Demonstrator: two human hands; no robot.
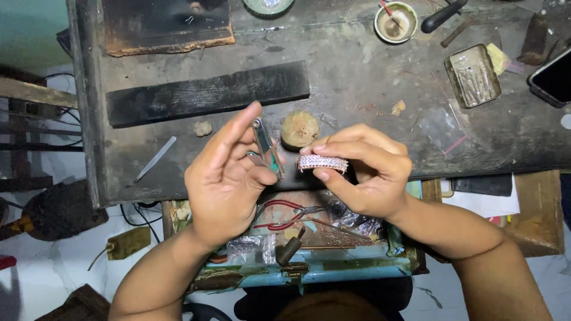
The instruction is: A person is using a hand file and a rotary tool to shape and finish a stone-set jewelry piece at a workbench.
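I see my right hand [366, 172] pinching a stone-studded bangle [323, 162], long axis sideways; my left hand [226, 178] grips metal pliers [264, 145] pointing upward

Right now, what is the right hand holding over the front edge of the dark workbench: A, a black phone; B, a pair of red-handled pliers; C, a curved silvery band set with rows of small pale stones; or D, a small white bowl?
C: the right hand pinches a curved silvery stone-set band between fingertips and thumb, while the red-handled pliers lie in the tray below and the small white bowl sits far back on the workbench.
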